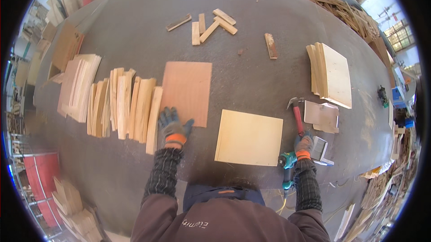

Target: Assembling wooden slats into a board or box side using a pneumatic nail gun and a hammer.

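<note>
My left hand (pixel 174 128), in a grey-blue work glove with an orange cuff, lies with fingers spread on the lower left edge of a reddish-brown plywood sheet (pixel 188 91). Wooden slats (pixel 142 109) stand in a row just left of it. My gloved right hand (pixel 304 145) is closed round the lower handle of a claw hammer (pixel 297 117) with a red grip, its head pointing away from me. A teal nail gun (pixel 287 163) lies beside my right wrist. Between my hands rests a pale wooden panel assembly (pixel 249 137).
Plywood sheets (pixel 81 87) are stacked at the left. Pale panels (pixel 330 73) stand stacked at the right, near an opened cardboard box (pixel 321 116) and a white tray-like box (pixel 319 150). Short wood offcuts (pixel 211 28) lie across the far middle; another offcut (pixel 271 45) lies apart.
</note>
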The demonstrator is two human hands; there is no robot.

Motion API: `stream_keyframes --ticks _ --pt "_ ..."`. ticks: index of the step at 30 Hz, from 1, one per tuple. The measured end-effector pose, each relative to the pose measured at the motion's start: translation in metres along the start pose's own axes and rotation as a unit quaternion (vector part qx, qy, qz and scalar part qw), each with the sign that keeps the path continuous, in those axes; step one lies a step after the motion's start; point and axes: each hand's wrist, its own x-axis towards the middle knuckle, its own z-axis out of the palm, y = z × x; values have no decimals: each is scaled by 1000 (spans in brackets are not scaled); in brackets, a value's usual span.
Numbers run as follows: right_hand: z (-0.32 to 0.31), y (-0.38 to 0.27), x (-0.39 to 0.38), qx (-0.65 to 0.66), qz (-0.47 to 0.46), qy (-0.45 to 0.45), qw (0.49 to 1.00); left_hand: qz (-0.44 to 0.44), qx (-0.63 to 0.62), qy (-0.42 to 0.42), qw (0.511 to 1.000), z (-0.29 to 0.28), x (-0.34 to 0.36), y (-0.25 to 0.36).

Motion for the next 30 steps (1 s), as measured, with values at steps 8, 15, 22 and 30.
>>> stream_keyframes --ticks 8,15,22,30 --pt "-108 -188 42 259 -234 119 930 98 -124 153 976 24 9 24" --pt "-127 -411 180 230 -238 31 943 183 -140 100 968 36 26 62" --pt "-137 -577 290 174 -268 75 944 171 -155 100 968 27 36 58" --pt "-106 -541 256 397 -177 -99 895 167 -157 78 970 34 16 51"
